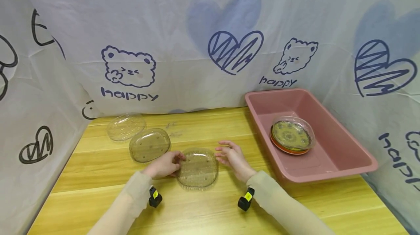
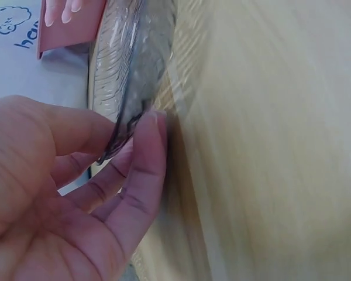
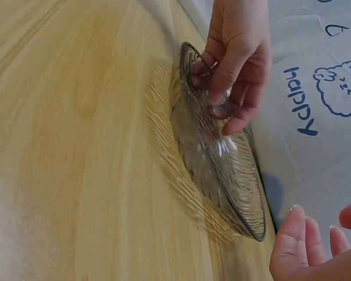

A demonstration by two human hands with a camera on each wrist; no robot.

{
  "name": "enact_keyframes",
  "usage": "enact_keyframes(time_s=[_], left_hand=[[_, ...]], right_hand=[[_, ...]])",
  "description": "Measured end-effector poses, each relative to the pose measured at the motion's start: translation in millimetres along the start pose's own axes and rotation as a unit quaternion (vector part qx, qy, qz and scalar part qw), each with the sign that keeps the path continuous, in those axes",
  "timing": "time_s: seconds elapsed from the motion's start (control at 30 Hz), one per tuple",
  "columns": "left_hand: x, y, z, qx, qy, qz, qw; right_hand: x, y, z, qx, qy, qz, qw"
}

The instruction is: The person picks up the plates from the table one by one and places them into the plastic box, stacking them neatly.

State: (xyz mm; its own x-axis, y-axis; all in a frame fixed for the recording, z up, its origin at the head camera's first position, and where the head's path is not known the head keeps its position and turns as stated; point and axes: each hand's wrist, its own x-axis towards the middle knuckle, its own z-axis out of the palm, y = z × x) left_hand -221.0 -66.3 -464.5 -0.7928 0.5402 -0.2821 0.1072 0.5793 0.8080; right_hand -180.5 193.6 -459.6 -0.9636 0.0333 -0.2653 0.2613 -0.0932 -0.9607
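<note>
Two bare hands are working over a light wooden table (image 1: 200,216), seen from above. A smoky see-through dish (image 1: 198,169), rounded and ribbed, with small bumps in its base, is sitting in the middle of the table, directly between the hands. The person's left hand (image 1: 165,164) is holding its left edge; the thumb and fingers are clamped on the rim, one on each side of it, as the left wrist view is showing. Whether that edge is lifting off the wood, I cannot tell.

The right hand (image 1: 234,156) is hovering just beside the dish's right edge — its fingers are spread apart, lightly bent and holding nothing, and the right wrist view is showing a gap between them and the rim.

Just beyond the left hand, a second smoky dish (image 1: 149,145) is lying on the table, and behind it, farther left, a clear colourless dish (image 1: 125,127) is resting close by. On the right, a large pink tub (image 1: 328,175) is standing at an angle; inside it a stack of dishes (image 1: 292,133) is sitting, with a clear one on top and an orange edge showing underneath.

Pale sleeves (image 1: 137,191) are covering the forearms, and a white cloth (image 1: 183,16) — printed with hearts, bears and the word "happy" — is hanging behind and at both sides.
</note>
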Motion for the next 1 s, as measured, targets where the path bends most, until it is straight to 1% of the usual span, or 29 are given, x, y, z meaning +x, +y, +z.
enact_keyframes(time_s=[0.17, 0.33, 0.47, 0.53, 0.67, 0.83, 0.9, 1.0], left_hand=[[-1.4, 0.5, 0.9, -0.055, -0.010, 0.000, 0.9985], [-2.0, 1.8, 0.5, -0.112, -0.017, 0.003, 0.9936], [-1.0, 1.5, 0.7, -0.145, -0.019, 0.004, 0.9892], [-0.3, 1.0, 0.8, -0.151, -0.014, 0.003, 0.9884], [1.1, 1.6, 1.1, -0.157, 0.008, 0.002, 0.9876], [2.4, 6.2, 4.2, -0.144, 0.059, 0.011, 0.9877], [2.6, 8.3, 5.9, -0.148, 0.081, 0.017, 0.9855], [2.7, 10.7, 8.1, -0.162, 0.104, 0.030, 0.9809]], right_hand=[[1, 0, 0.7, 0.006, 0.008, -0.003, 1.000], [3, 1, 1.6, 0.002, 0.022, -0.022, 1.000], [3, 2, 2.2, -0.008, 0.031, -0.038, 0.999], [3, 2, 2.2, -0.013, 0.038, -0.045, 0.998], [6, 4, 2.0, -0.019, 0.053, -0.060, 0.997], [9, 4, 1.0, -0.018, 0.066, -0.068, 0.995], [9, 4, 0.6, -0.016, 0.070, -0.069, 0.995], [9, 2, 0.2, -0.012, 0.071, -0.072, 0.995]])
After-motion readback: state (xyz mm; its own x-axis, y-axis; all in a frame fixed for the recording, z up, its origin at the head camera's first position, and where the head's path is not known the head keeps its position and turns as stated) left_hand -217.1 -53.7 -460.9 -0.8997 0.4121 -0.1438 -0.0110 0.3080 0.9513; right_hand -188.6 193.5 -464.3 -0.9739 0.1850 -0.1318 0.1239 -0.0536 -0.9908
